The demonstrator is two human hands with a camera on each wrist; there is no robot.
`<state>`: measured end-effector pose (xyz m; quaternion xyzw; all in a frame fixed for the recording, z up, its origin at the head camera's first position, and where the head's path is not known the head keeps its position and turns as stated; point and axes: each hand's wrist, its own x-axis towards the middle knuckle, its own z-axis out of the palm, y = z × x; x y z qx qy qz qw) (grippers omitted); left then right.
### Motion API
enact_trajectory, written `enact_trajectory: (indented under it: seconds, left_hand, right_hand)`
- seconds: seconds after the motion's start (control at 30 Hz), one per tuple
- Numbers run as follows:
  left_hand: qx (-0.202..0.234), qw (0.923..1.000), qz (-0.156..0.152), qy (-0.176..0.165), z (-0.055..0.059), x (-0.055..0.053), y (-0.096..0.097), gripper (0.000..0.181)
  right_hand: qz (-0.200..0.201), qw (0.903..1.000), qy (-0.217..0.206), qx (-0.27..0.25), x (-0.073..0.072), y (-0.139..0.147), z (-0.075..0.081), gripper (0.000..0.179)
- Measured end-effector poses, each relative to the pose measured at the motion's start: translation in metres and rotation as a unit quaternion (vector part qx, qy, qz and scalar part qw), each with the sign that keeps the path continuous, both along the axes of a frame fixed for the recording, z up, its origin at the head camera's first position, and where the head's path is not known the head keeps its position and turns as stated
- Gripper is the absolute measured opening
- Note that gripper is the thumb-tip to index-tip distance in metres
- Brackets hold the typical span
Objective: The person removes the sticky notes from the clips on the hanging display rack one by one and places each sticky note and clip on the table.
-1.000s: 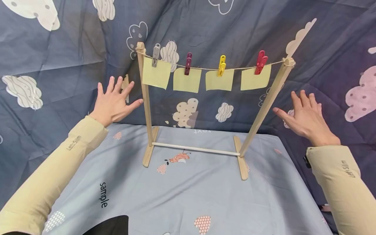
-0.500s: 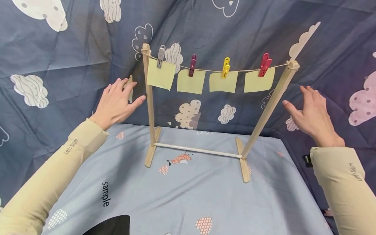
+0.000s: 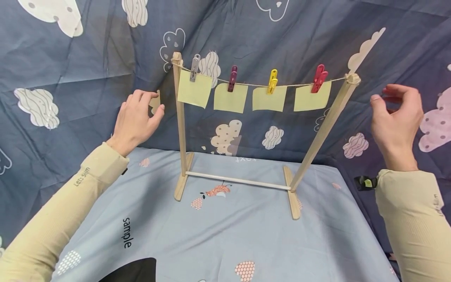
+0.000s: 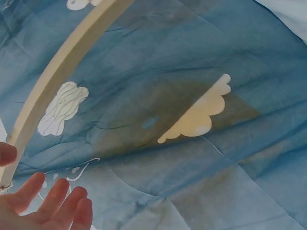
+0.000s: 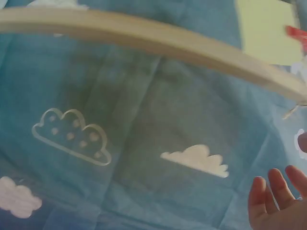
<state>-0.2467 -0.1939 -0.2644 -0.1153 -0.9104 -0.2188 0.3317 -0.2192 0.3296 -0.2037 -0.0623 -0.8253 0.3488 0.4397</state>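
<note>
My left hand [image 3: 134, 121] hovers left of the left post [image 3: 181, 133] of a wooden stand, fingers loosely bent and holding nothing. To the right of the right post [image 3: 317, 141], my right hand [image 3: 398, 121] is raised, thumb and fingers loosely curved with a gap between them. Twine [image 3: 243, 84] runs between the post tops. On it, a grey clothespin [image 3: 195, 67], a purple clothespin [image 3: 232, 78], a yellow clothespin [image 3: 272, 81] and a red clothespin [image 3: 319, 79] each hold a pale yellow paper note [image 3: 230, 98]. Neither hand touches the stand.
A white rod [image 3: 239, 181] joins the stand's wooden feet [image 3: 291, 196] on a light blue printed cloth [image 3: 197, 243]. Dark blue cloud-patterned fabric [image 3: 282, 39] hangs behind and at the sides. A black shape [image 3: 134, 270] shows at the bottom edge.
Both hands were spread with straighter fingers and have since relaxed into a bend. The right hand has moved right, away from its post. The view has shifted slightly; notes and clothespins stay in place.
</note>
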Motion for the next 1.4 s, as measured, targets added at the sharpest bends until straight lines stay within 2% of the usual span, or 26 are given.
enact_trajectory:
  seconds: [0.1, 0.23, 0.33, 0.43, 0.53, 0.63, 0.83, 0.93, 1.0, 1.07, 1.17, 1.3, 1.4]
  left_hand:
    - [0.029, 0.9995, -0.006, 0.011, 0.001, 0.002, 0.001, 0.036]
    - [0.077, 0.9969, -0.017, -0.004, 0.004, 0.005, 0.003, 0.032]
    - [0.130, 0.9905, -0.028, -0.034, 0.007, 0.008, 0.005, 0.031]
    - [0.198, 0.9761, -0.048, -0.075, 0.011, 0.011, 0.006, 0.029]
    - [0.275, 0.9498, -0.078, -0.127, 0.014, 0.014, 0.007, 0.029]
    - [0.344, 0.9163, -0.109, -0.174, 0.015, 0.014, 0.009, 0.027]
    - [0.421, 0.8625, -0.144, -0.241, 0.014, 0.012, 0.017, 0.029]
    - [0.457, 0.8262, -0.165, -0.285, 0.013, 0.010, 0.023, 0.034]
    - [0.478, 0.8029, -0.176, -0.309, 0.013, 0.009, 0.028, 0.037]
    - [0.499, 0.7804, -0.187, -0.327, 0.012, 0.008, 0.033, 0.038]
    - [0.525, 0.7521, -0.197, -0.346, 0.012, 0.007, 0.041, 0.035]
    - [0.544, 0.7247, -0.203, -0.371, 0.009, 0.008, 0.046, 0.029]
    - [0.549, 0.7149, -0.200, -0.384, 0.006, 0.008, 0.046, 0.029]
  right_hand:
    - [-0.007, 0.9996, 0.027, -0.008, 0.005, -0.013, 0.009, 0.032]
    - [0.009, 0.9979, 0.064, -0.006, 0.009, -0.028, 0.017, 0.029]
    - [0.055, 0.9933, 0.101, -0.013, 0.007, -0.037, 0.022, 0.027]
    - [0.119, 0.9822, 0.143, -0.028, 0.006, -0.050, 0.026, 0.026]
    - [0.185, 0.9646, 0.180, -0.054, 0.007, -0.066, 0.031, 0.023]
    - [0.239, 0.9453, 0.198, -0.099, 0.010, -0.085, 0.037, 0.021]
    - [0.320, 0.9113, 0.212, -0.150, 0.011, -0.118, 0.042, 0.020]
    - [0.362, 0.8920, 0.215, -0.164, 0.006, -0.130, 0.043, 0.019]
    - [0.374, 0.8901, 0.211, -0.153, 0.004, -0.139, 0.045, 0.019]
    - [0.379, 0.8921, 0.205, -0.136, 0.003, -0.148, 0.047, 0.019]
    - [0.390, 0.8922, 0.196, -0.116, 0.002, -0.163, 0.051, 0.019]
    - [0.414, 0.8862, 0.185, -0.096, 0.000, -0.182, 0.054, 0.020]
    - [0.423, 0.8872, 0.164, -0.085, -0.002, -0.197, 0.055, 0.019]
